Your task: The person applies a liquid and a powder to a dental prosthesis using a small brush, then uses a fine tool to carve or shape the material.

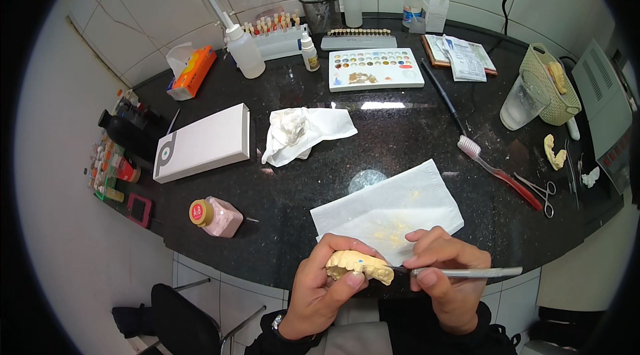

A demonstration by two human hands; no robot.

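A yellow dental plaster cast (360, 266) with a row of teeth and a small blue mark is gripped between the thumb and fingers of my left hand (327, 285), just over the front edge of the black table. My right hand (450, 278) pinches a scalpel-like knife (483, 272) with a silver handle. Its dark tip points left and reaches the right end of the cast; whether it touches I cannot tell. Beyond both hands lies a white paper sheet (393, 212), sprinkled with yellow plaster shavings.
A toothbrush (493, 168), scissor-like forceps (543, 194), another plaster piece (553, 153) and a plastic cup (523, 103) lie or stand on the right. Left are a pink powder bottle (220, 216), a white box (203, 142) and crumpled tissue (300, 132). A paint palette (375, 70) sits behind.
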